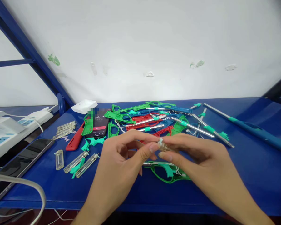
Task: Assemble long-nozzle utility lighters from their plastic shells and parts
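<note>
Both hands meet at the centre, above the table's front half. My left hand point(121, 164) pinches the pale valve end of a small clear lighter fuel tank point(164, 146) between thumb and fingers. On the tank's other end, the thumb and index finger of my right hand point(201, 156) are closed; fingers hide most of its body. Just under the hands lies a green lighter handle shell point(158, 176), with a teal trigger piece point(170, 170), a thin white wire and a metal tube in it. My left hand partly covers the tube.
Behind the hands lies a pile of green, red and blue lighter shells point(140, 120) and metal tubes point(194, 127). Several clear tanks point(87, 165) lie left, near a phone point(100, 123). Another phone point(21, 167), a power strip point(4, 140) and a cable point(35, 184) occupy the left edge.
</note>
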The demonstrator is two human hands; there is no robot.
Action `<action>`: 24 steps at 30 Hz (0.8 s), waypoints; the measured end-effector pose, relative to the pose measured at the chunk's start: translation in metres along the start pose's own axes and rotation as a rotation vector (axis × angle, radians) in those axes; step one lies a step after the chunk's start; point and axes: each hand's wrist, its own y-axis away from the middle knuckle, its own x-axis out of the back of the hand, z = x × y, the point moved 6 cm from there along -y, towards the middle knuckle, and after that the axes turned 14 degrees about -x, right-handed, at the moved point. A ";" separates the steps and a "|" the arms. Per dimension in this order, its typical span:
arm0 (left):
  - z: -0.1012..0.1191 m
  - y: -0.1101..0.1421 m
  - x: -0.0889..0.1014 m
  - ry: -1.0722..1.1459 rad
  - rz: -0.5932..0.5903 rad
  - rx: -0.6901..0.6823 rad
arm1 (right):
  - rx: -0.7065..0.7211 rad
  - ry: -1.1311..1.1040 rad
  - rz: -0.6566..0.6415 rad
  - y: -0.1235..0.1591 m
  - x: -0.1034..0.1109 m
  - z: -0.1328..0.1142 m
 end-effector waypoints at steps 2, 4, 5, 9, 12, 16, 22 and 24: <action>0.003 0.002 0.002 -0.106 0.021 -0.056 | -0.017 -0.022 -0.005 0.000 0.002 0.000; 0.007 0.004 0.003 -0.241 0.051 -0.147 | -0.012 0.008 -0.016 0.001 0.005 -0.001; 0.010 0.006 0.003 -0.306 0.064 -0.198 | -0.002 0.042 -0.024 0.001 0.006 -0.003; 0.016 0.009 -0.001 -0.491 0.049 -0.369 | 0.034 0.193 -0.046 0.001 0.017 -0.010; 0.009 0.011 -0.007 -0.573 -0.038 -0.395 | -0.006 0.280 -0.035 -0.001 0.034 -0.006; -0.008 0.024 -0.025 -0.605 -0.264 -0.476 | -0.173 0.242 -0.045 0.000 0.056 0.015; -0.028 0.042 -0.049 -0.734 -0.407 -0.578 | -0.474 0.043 -0.178 0.013 0.065 0.054; -0.029 0.044 -0.053 -0.763 -0.428 -0.585 | -0.514 0.060 -0.158 0.019 0.066 0.058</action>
